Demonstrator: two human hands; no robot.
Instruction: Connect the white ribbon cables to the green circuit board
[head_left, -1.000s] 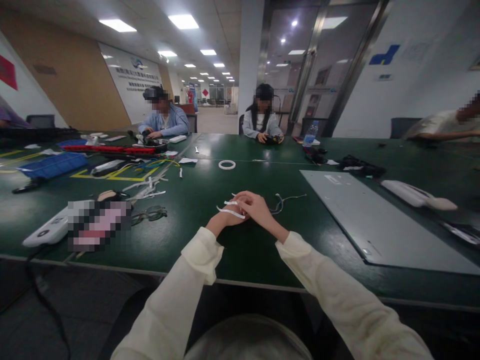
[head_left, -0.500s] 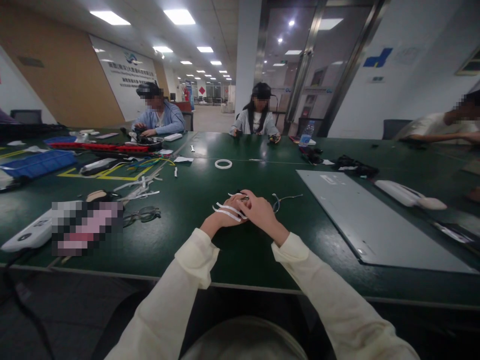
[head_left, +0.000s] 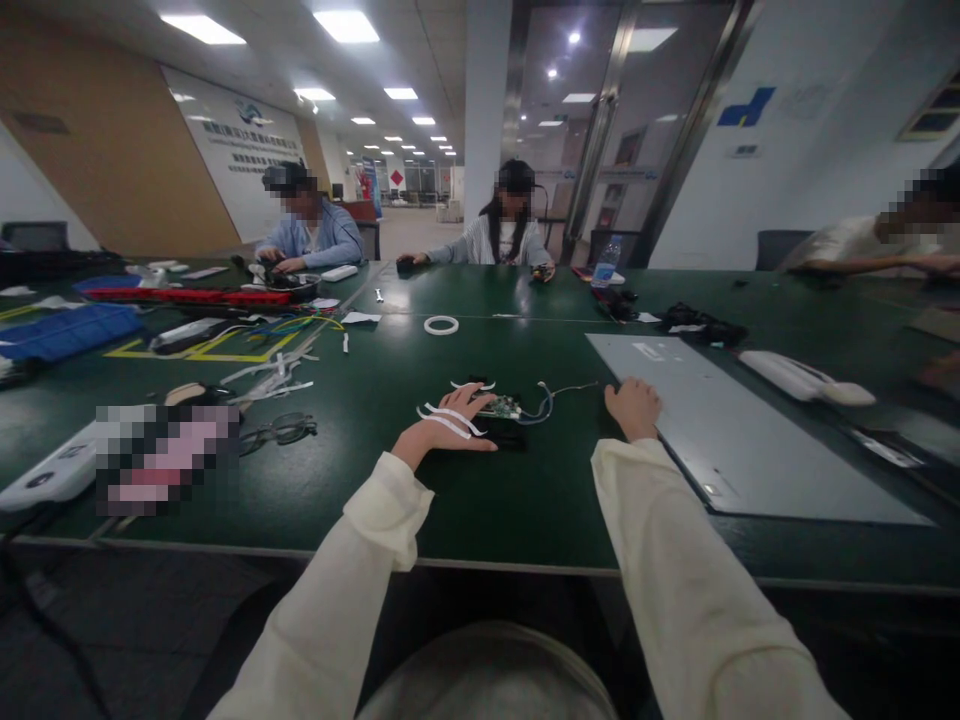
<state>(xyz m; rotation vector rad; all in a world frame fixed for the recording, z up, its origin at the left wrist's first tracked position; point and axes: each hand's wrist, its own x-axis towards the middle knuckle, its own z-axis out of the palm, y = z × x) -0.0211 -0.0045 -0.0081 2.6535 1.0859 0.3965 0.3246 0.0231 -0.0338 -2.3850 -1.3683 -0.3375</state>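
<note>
My left hand (head_left: 448,420) lies spread over a small green circuit board (head_left: 501,407), its fingertips covering the board's left part. Several thin white strips (head_left: 456,425), like tape, lie across the back of that hand. Grey wires (head_left: 546,402) run from the board to the right, and a thin lead ends close to my right hand (head_left: 634,408). That hand rests at the left edge of a large grey panel (head_left: 739,425), its fingers loosely bent and the thumb apart. I see nothing held in it. A dark piece (head_left: 511,440) sits below the board.
A white tape roll (head_left: 441,326) lies beyond my hands. To the left are loose white strips (head_left: 281,375), glasses (head_left: 281,430), a white device (head_left: 60,465) and a blue tray (head_left: 75,330). Another white device (head_left: 806,378) is right. Several people sit around the table.
My right hand has left the back of my left hand and moved right to the panel's edge. The circuit board now shows. The co-worker opposite has stretched an arm out sideways.
</note>
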